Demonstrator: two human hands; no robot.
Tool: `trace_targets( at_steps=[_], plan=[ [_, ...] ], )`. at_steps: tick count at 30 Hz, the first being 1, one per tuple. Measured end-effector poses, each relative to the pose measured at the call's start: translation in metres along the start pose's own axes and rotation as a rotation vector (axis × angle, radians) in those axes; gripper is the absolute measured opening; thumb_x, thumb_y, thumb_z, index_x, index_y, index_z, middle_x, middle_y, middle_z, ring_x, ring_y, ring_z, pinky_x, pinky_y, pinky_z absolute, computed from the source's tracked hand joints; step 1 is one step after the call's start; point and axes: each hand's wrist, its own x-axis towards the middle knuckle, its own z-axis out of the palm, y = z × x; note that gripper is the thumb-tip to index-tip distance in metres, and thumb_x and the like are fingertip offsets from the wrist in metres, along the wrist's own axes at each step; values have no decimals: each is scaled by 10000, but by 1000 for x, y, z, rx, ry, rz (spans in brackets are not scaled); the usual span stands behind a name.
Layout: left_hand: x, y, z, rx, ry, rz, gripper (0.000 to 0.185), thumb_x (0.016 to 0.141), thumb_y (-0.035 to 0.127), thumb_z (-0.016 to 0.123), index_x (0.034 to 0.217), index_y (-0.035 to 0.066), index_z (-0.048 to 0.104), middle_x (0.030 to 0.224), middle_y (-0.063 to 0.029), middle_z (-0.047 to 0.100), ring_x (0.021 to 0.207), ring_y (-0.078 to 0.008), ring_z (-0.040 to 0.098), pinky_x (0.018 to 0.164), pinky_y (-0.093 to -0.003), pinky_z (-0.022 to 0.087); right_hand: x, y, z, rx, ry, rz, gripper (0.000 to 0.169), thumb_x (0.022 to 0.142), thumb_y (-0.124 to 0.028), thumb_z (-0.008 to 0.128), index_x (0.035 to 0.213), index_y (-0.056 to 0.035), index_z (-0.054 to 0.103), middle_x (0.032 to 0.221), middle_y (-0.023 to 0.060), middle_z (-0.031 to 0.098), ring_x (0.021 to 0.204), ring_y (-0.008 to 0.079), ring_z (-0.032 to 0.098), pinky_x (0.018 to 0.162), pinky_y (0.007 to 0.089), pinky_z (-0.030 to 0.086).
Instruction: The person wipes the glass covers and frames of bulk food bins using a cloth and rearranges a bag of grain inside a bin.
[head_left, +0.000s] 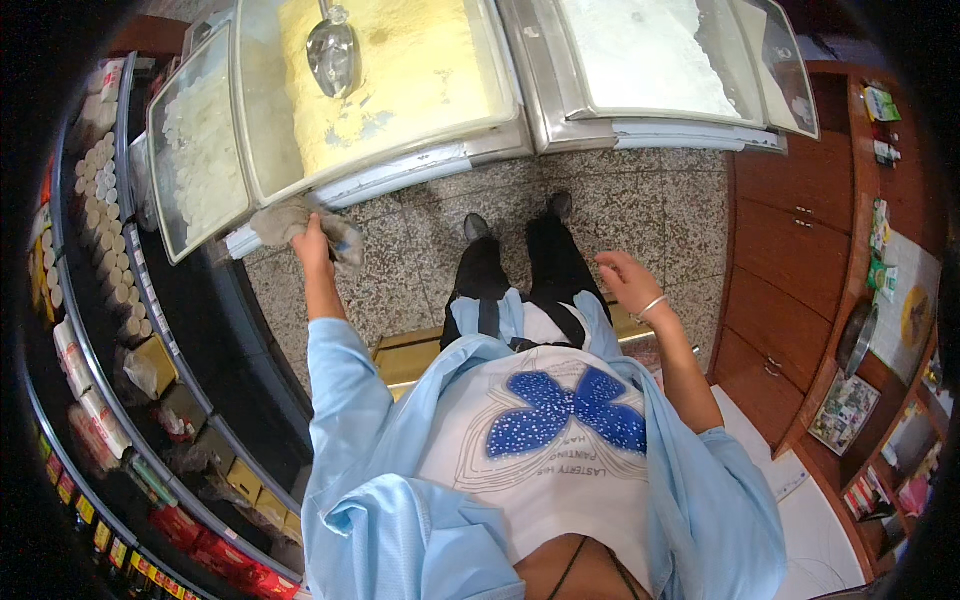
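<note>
My left hand (313, 241) grips a grey cloth (282, 222) against the front edge of a bin with a clear lid (259, 161). Yellow meal or flour (409, 82) lies in that bin, and a scoop (331, 58) rests over it. White, lumpy contents (201, 142) show at the bin's left end. My right hand (628, 281), with a bracelet at the wrist, hangs in the air beside my thigh, fingers loosely bent and holding nothing. Farther right, a second bin holds a white powder (637, 64) beneath a clear cover (750, 112).
Shelves (150, 277) with stacked packets and rolls run along my left. To the right stands a brown wooden cabinet (780, 247) with a pan (857, 337) on it. Speckled tile floor (405, 247) lies between the bins and my feet. A yellowish box-like thing (409, 352) is close behind my legs.
</note>
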Motion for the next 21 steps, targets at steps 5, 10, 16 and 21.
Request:
trace_targets(
  at_steps=[5,10,16,21],
  plan=[
    [-18,-39,105,1299,220,470,505,802,231,568,1168,-117,576,1205,-296,571,1142,-441,444,1019,-469,354,-20,37,-22,-52,103,-3,272,952,-204,531,1139,-36,632,1093,169,658,992,346,632,852,385,499],
    [-153,-26,264,425,-53,97,357,858,120,544,1191,-1,506,1059,-211,609,947,-365,592,815,-450,492,-50,51,-46,-32,77,58,266,951,-196,531,1146,-42,625,1090,170,665,996,343,636,860,383,496],
    [-204,9,340,972,-444,707,472,769,68,621,1237,86,560,1336,-149,479,1202,-341,476,842,-461,510,-55,50,-83,-83,44,199,269,948,-196,539,1154,-43,620,1094,171,663,989,349,635,860,381,495],
    [-149,-18,252,1124,-278,967,667,753,35,627,1379,222,492,1401,-139,436,1201,-363,477,881,-465,504,-45,65,-78,-151,55,72,275,946,-207,549,1155,-43,620,1100,169,659,974,346,643,854,380,498]
  ],
)
